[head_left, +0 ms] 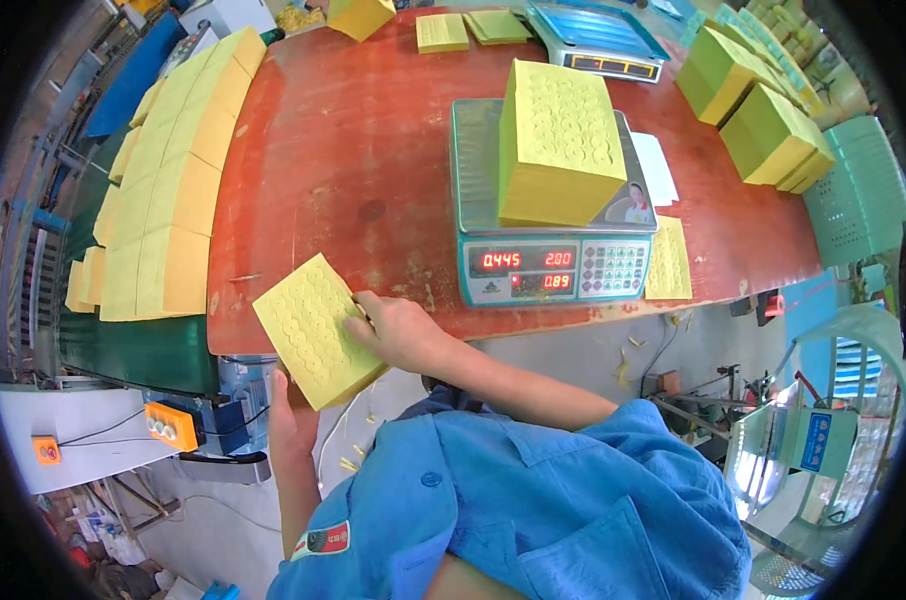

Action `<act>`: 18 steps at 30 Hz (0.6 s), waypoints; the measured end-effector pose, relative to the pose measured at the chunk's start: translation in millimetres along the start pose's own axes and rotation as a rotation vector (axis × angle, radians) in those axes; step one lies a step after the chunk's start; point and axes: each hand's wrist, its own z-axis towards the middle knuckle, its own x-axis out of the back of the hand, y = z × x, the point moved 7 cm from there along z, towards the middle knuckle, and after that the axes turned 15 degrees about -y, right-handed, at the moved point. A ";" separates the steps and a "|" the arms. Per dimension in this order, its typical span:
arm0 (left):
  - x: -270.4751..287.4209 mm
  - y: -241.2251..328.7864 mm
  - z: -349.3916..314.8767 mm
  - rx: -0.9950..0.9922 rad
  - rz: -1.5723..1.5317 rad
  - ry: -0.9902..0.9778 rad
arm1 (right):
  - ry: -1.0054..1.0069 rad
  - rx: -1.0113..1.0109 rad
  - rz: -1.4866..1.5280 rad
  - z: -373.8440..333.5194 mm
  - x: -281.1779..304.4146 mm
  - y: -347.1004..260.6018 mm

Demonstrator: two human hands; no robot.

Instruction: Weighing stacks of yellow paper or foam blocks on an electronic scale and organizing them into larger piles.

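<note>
Both hands (293, 425) (403, 335) clasp a blocky yellow stack (313, 325), its top marked with curving rows.

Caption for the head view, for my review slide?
Left hand and right hand hold a yellow stack; another stack sits on the scale.

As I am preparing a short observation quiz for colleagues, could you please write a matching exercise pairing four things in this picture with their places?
Things:
1. Tilted yellow stack with a patterned top
2. Tall yellow block with a patterned top
3. Scale with a blue top
4. Blue cloth garment

Places:
A. On the platform of the near teal-edged scale
B. Worn by the person
C. At the left hand and right hand
D. Far side of the red table

Pairs: 1-C, 2-A, 3-D, 4-B
</note>
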 end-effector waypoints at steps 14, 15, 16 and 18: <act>30.0 -25.8 -10.4 0.131 0.038 0.138 | -0.061 -0.105 0.127 -51.8 -47.1 62.1; 23.0 -22.8 -9.0 0.132 0.042 0.131 | -0.094 -0.115 0.183 -52.7 -60.7 79.7; 14.5 -18.7 -8.6 0.139 0.050 0.117 | -0.127 -0.126 0.237 -52.3 -65.9 85.8; 7.8 -16.5 -7.2 0.143 0.064 0.098 | -0.181 -0.167 0.430 -46.8 -77.2 98.5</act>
